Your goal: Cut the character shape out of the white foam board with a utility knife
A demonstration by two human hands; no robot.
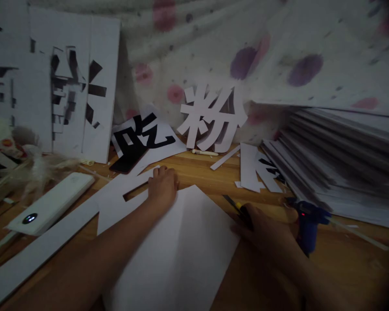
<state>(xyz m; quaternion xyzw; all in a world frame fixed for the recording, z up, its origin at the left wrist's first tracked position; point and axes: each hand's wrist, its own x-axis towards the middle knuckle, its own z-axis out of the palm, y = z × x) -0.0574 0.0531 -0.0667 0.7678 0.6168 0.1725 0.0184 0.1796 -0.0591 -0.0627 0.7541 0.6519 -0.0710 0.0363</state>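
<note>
My left hand (163, 185) has its fingers curled over the far end of a white board piece (116, 216) with a long slot cut in it. Beneath my left forearm lies a large white board sheet (184, 246), its far corner pointing away from me. In my right hand (262, 229) is a utility knife (244, 211), closed in the fingers, with the blade pointing up and left, just beyond the sheet's right edge. A blue hot glue gun (307, 222) with a red light stands right of that hand.
Cut-out white characters (214, 116) stand against the curtain. A printed character sheet (168, 149) and phone (129, 160) lie at the back. Stacked boards (343, 172) fill the right; a power bank (52, 205) and long white strip (45, 248) are left.
</note>
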